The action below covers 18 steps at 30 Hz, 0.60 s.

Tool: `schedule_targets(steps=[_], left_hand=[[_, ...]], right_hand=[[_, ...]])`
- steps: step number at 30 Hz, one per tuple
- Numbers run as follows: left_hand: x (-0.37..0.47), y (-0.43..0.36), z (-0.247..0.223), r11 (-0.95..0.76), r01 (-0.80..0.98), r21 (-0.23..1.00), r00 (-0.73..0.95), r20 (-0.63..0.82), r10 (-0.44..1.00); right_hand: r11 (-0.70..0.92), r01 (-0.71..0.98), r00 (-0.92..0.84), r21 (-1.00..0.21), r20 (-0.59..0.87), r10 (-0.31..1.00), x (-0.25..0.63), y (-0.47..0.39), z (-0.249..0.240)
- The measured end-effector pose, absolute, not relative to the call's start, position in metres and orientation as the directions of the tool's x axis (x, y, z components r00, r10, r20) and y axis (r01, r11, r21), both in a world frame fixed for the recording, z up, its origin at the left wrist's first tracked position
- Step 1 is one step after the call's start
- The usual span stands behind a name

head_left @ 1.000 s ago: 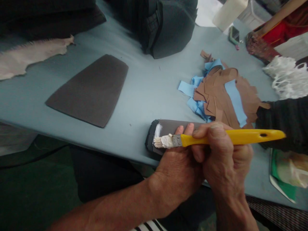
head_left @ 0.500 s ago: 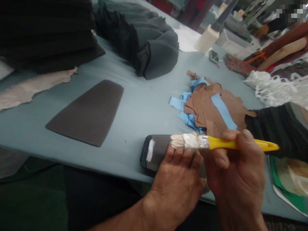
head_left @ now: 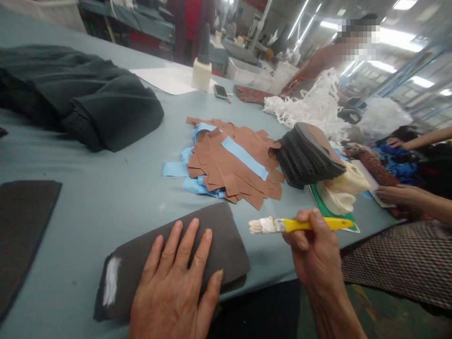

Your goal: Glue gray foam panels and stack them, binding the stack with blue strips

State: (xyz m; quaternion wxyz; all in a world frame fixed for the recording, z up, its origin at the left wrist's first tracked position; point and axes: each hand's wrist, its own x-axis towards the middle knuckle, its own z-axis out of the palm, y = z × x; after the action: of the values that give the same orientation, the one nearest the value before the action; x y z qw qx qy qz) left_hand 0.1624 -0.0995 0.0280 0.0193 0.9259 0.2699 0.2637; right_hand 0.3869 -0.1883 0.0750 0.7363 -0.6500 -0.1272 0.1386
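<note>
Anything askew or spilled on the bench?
No spill visible. The brown strips lie in a loose, jumbled heap, one blue strip slanting across the top, untidy next to the neater dark stack.

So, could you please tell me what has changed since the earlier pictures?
The right hand has carried the brush rightward from the white streak to past the other end of the dark panel; the left hand has spread its fingers on the panel. The brush remains held, the streak in place.
</note>
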Motion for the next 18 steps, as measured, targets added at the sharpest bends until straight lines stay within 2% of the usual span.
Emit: schedule_targets(steps=[3,6,12,18], left_hand=[[0.159,-0.096,0.025,-0.88,0.471,0.058,0.763,0.474,0.44],[0.157,-0.093,0.023,-0.887,0.462,0.0,0.78,0.475,0.407],[0.152,-0.091,0.022,-0.888,0.46,0.003,0.798,0.437,0.416],[0.151,-0.091,0.021,-0.891,0.454,0.002,0.807,0.422,0.412]], right_hand=[[0.117,-0.043,0.922,-0.992,0.006,0.387,0.388,-0.191,0.063],[0.108,-0.051,0.898,-0.993,0.002,0.44,0.391,-0.189,0.055],[0.063,-0.058,0.827,-0.996,-0.013,0.562,0.382,-0.18,0.047],[-0.016,0.026,0.817,-1.0,0.012,0.577,0.376,-0.173,0.052]])
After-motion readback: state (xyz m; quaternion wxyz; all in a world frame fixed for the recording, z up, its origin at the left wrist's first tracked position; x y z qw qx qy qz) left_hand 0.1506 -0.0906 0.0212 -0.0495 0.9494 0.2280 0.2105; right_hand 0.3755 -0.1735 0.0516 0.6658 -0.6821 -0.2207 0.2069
